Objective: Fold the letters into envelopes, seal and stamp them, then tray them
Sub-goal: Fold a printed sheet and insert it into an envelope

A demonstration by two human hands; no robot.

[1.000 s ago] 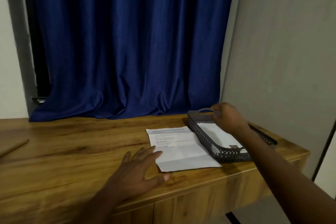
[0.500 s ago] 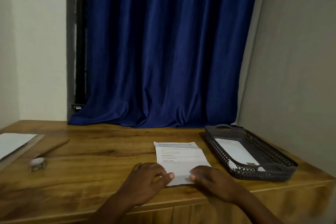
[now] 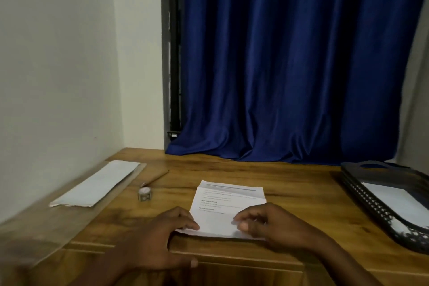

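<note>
Change: since a second ago our right hand [image 3: 276, 227] has left the tray [image 3: 371, 195] and joined our left hand [image 3: 162, 237] on the letter [image 3: 228, 206].
Letter: lies on the desk [image 3: 290, 183] near its front edge, lower part folded up.
Left fingers: curled, pinching the letter's lower left corner.
Right fingers: curled, pinching the folded edge at right.
Tray: right of the letter, holding a white envelope [image 3: 394, 199].
Left side: envelopes [image 3: 97, 183], a pencil [image 3: 155, 177], a small stamp roll [image 3: 145, 194].
</note>
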